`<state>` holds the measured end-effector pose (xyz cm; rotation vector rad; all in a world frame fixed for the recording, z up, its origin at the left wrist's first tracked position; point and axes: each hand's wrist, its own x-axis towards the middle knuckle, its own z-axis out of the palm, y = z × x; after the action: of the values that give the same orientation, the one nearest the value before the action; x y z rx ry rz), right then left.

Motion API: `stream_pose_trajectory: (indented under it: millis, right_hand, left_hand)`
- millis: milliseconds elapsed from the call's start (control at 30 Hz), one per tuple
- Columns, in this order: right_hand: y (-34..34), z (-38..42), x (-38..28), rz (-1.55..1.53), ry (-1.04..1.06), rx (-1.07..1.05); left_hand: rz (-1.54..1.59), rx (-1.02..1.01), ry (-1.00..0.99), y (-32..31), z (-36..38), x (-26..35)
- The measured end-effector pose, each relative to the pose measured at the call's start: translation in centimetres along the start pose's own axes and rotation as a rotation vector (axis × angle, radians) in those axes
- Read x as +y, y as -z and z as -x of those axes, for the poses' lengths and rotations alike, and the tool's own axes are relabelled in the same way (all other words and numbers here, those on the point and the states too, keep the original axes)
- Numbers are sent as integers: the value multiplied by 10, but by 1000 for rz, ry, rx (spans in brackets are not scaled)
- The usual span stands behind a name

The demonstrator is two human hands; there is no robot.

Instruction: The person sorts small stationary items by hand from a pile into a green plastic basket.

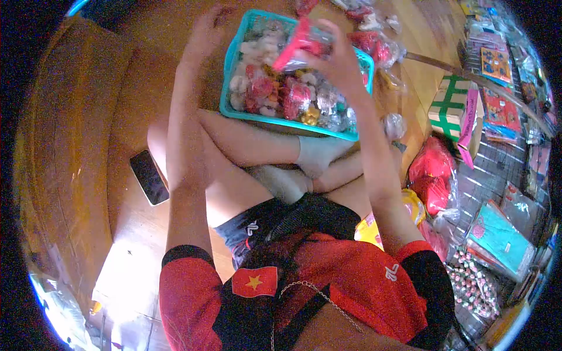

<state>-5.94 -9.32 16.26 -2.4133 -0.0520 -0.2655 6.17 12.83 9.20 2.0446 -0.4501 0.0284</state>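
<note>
A teal plastic basket (225, 88) stands on the wooden floor beyond my crossed legs, filled with small wrapped items in white, red and gold. Over its right half is my right hand (339, 58), blurred, closed on a red and clear packet (294, 47) that is tilted above the contents. My left hand (215, 20) is raised near the basket's upper left corner, outside the rim; motion blur hides how its fingers are set, and no object shows in it.
A dark phone (149, 177) lies left of my legs. To the right are red bagged items (432, 175), a green-taped box (451, 108) and many flat packets (502, 238). More wrapped items (380, 50) lie past the basket's right side.
</note>
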Motion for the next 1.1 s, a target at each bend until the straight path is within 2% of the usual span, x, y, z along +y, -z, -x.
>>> stream_pose_trajectory:
  millis: [33,133,233,300,367,433,533,633,733,833,933,1033,1100]
  right_hand:
    - [-14,-12,-8,105,125,-33]
    - [-68,-38,2,190,152,-30]
    - [-94,-50,6,348,301,30]
    - [-94,-58,8,341,196,-183]
    - [-98,-65,15,357,190,-308]
    - [-105,-72,24,392,290,-342]
    - [-101,-72,17,512,241,-412]
    - [-108,-69,19,747,281,-314]
    - [-125,-70,31,844,302,-222]
    - [-127,-71,33,860,302,-245]
    - [-111,-74,23,698,187,-412]
    - [-97,-73,38,470,222,-333]
    - [-62,-58,24,43,7,-307]
  left_hand:
    - [-20,-21,-14,2,2,-3]
    - [-29,-4,-95,-5,-4,-27]
    - [-35,12,-180,-10,-12,-46]
    - [-69,-13,-174,-10,-14,-51]
    - [-95,-43,-168,-14,-14,-47]
    - [-122,-72,-166,-17,-16,-38]
    - [32,-204,-126,-13,-6,-22]
    - [-162,-304,-251,-17,-8,-34]
    - [-190,-288,-296,-24,-8,-39]
    - [-64,-420,-237,-32,-9,-50]
    - [-370,-422,-172,-27,-3,-38]
    - [-531,-400,-70,-20,5,-14]
    - [-647,-319,-135,-18,12,2]
